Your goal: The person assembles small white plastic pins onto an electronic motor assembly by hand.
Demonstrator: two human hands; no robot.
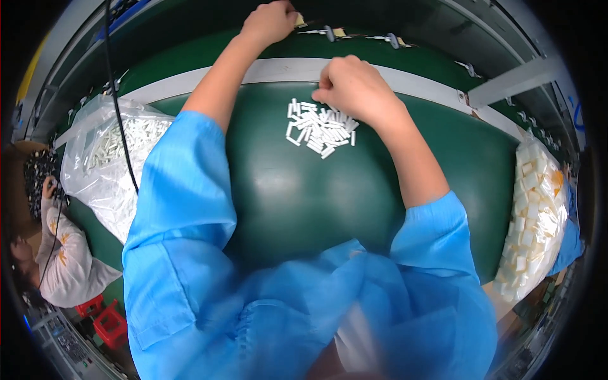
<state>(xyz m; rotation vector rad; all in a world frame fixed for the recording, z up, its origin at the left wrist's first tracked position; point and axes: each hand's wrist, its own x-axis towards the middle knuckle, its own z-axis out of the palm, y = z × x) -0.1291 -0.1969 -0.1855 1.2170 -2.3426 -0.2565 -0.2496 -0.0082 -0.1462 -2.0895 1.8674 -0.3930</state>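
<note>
Left hand (271, 22) at top of frame, left of centre, reaching past the white rail (285, 71) to the green strip (437, 54) behind it. Fingers curled, tips right at a small yellowish piece (299, 21); can't tell if they pinch it or only touch it. Right hand (356, 85) upper centre, just right of the middle, fingers bent, thumb and index drawn close together over the upper edge of a loose pile of short white tubes (322, 130); can't tell if a tube is pinched, fingertips partly hidden. Pile sits upper centre on the green tabletop (272, 209), tubes lying at mixed angles. On the strip, upper centre to right: 2 grey oval parts (330, 33) with thin leads, yellowish bits near them. Left side: open clear plastic bag (101, 183) with many white tubes inside, black cable (116, 95) hanging in front. Right side: clear bag of cream-and-white blocks (529, 218). Blue sleeves on both arms. Far left: another person (73, 266) in a pale top, hand at dark small parts (39, 180); 2 red stools (111, 326) below, lower left.
</note>
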